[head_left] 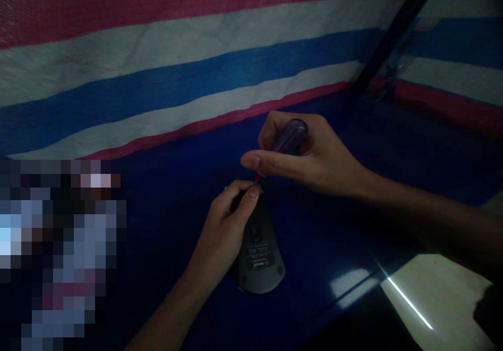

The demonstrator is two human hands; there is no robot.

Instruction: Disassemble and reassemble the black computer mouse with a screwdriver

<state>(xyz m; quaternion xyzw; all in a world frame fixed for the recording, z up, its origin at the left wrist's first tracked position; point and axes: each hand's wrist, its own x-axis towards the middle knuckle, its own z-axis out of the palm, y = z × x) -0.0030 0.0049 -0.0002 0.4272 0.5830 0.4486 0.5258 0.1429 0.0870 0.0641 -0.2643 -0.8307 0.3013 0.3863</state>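
A black computer mouse (pixel 260 259) lies upside down on the dark blue table (pixel 322 236), its label facing up. My left hand (pixel 223 230) rests on the mouse's left side, fingers curled and pinched at its far end. My right hand (pixel 302 154) is closed round a screwdriver with a translucent purple handle (pixel 291 133). Its red-collared shaft (pixel 258 177) points down at the far end of the mouse, right by my left fingertips. The tip itself is hidden.
A tarp with red, white and blue stripes (pixel 176 63) hangs behind the table. A dark pole (pixel 396 29) slants at the right corner. A blurred patch (pixel 55 256) covers the lower left. Pale floor (pixel 436 298) shows past the table's right front edge.
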